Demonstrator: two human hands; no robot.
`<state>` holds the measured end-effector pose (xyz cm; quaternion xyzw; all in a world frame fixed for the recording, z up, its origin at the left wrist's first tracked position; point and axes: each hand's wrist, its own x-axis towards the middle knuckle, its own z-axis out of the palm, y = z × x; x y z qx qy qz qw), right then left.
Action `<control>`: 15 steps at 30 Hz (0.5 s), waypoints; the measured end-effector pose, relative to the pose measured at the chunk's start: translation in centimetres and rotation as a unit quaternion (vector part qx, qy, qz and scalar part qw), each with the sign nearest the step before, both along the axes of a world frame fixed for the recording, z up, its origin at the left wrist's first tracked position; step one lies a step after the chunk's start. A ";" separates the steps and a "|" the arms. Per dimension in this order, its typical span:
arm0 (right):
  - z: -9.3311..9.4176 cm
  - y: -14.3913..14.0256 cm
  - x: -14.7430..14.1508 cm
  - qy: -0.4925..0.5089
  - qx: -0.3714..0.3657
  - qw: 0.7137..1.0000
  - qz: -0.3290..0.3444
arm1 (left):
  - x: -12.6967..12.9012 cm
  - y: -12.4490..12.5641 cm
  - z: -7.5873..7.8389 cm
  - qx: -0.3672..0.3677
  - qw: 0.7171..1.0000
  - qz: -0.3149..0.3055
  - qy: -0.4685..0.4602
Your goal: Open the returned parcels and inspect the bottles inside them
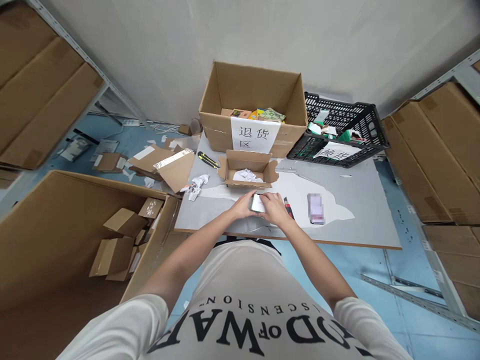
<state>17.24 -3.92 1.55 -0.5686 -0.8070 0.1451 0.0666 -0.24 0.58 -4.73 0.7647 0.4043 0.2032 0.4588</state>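
Observation:
Between my two hands, close to the table's front edge, is a small white box (257,203) with dark lettering on top. My left hand (243,206) is closed on its left side, and my right hand (274,208) grips its right side with fingers over the top. Just beyond them stands an open small carton (248,181) with crumpled white paper (247,175) inside. A red and black utility knife (288,208) lies right beside my right hand. Farther right rests a phone-like flat item (316,208), its face blurred out.
At the table's back stand a large labelled carton (219,131) holding colourful packets and a black crate (378,137) of small boxes. A yellow cutter (208,160) and crumpled paper (195,187) lie left. A big carton (75,192) of empty boxes borders the table's left side.

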 end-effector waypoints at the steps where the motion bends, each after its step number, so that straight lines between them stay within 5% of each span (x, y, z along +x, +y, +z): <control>1: 0.0 0.2 -0.4 -0.007 -0.004 1.000 -0.010 | 0.0 -0.1 0.0 0.003 1.000 0.005 -0.001; 8: -0.1 1.4 -1.6 -0.035 -0.014 0.998 -0.059 | 0.0 -0.8 -0.2 -0.002 1.000 0.027 -0.011; 15: 1.3 -2.2 -0.9 0.010 0.082 0.996 0.036 | 0.1 -0.1 -0.6 0.002 0.999 0.049 -0.006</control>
